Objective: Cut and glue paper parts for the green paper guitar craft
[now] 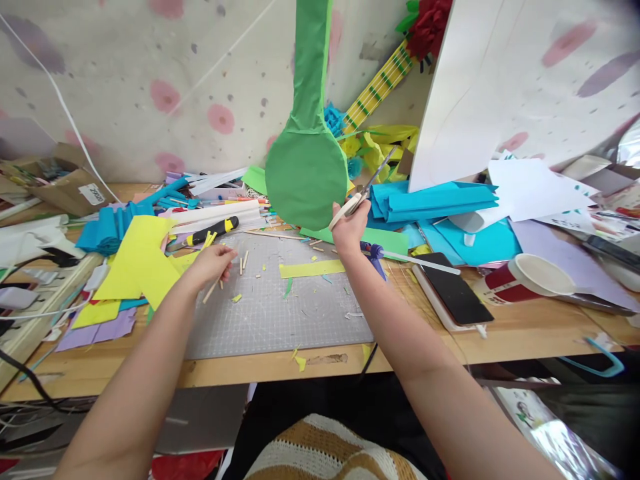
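Observation:
My left hand point(216, 265) is closed low over the left part of the grey cutting mat point(280, 327). A short wooden stick point(210, 292) pokes out below its curled fingers. More short sticks point(243, 262) lie just right of it. My right hand point(351, 227) grips scissors point(349, 210) by their pale handles, blades pointing up and away to the right. Directly beside the scissors stands a green paper-covered shape point(307, 177) with a round body and a long neck, upright behind the mat. A yellow paper strip point(311, 269) lies on the mat between my hands.
Left are yellow paper sheets point(133, 257), a yellow-black utility knife point(213, 230) and a power strip point(30, 313). Right are a purple glue gun point(374, 253), a phone point(453, 287), a paper cup point(527, 280) and blue paper point(435, 200). A white board point(470, 93) leans behind.

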Demonstrator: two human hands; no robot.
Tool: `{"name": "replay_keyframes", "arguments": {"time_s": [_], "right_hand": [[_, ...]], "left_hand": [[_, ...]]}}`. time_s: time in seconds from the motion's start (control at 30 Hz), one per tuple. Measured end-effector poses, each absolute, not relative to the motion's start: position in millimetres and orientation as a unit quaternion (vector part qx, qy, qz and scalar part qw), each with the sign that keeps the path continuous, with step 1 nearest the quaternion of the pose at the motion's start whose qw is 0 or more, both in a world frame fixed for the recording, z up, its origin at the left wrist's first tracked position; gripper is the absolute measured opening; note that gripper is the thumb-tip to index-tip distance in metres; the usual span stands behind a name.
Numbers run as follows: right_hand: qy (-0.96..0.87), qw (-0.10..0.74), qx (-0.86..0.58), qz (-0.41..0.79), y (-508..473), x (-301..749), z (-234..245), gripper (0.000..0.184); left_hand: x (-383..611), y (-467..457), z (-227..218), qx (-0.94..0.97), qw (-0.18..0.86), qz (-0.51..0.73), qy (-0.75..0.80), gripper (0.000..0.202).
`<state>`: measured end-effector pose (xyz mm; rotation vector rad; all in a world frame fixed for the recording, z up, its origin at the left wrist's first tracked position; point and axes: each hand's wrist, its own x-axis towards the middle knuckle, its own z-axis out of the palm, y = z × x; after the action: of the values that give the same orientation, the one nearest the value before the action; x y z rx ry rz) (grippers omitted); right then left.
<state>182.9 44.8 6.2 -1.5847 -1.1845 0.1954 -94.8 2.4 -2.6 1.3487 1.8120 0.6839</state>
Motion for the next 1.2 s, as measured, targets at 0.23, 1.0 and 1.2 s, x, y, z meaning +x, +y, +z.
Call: {"name": "replay_keyframes", "arguments": {"time_s": [0.23, 1.0, 1.2], "right_hand": [[-0.504, 0.559, -0.656, 0.045, 59.0, 186.2, 28.9, 0.038], [-0.419, 0.561, -0.700, 0.141, 80.5, 183.9, 21.1, 0.036], [-0.408, 0.620, -0.642, 0.193, 72.2, 176.8, 11.6, 0.033]], "left_hand": [[-84.1, 13.5, -18.6, 0.650, 0.071, 0.182, 0.734, 0.023], [-16.9, 85.1, -20.2, 0.850, -0.047, 0.078, 0.519, 0.030], [-13.3, 82.9, -24.6, 0.863, -0.018, 0.013, 0.505, 0.023]]}}
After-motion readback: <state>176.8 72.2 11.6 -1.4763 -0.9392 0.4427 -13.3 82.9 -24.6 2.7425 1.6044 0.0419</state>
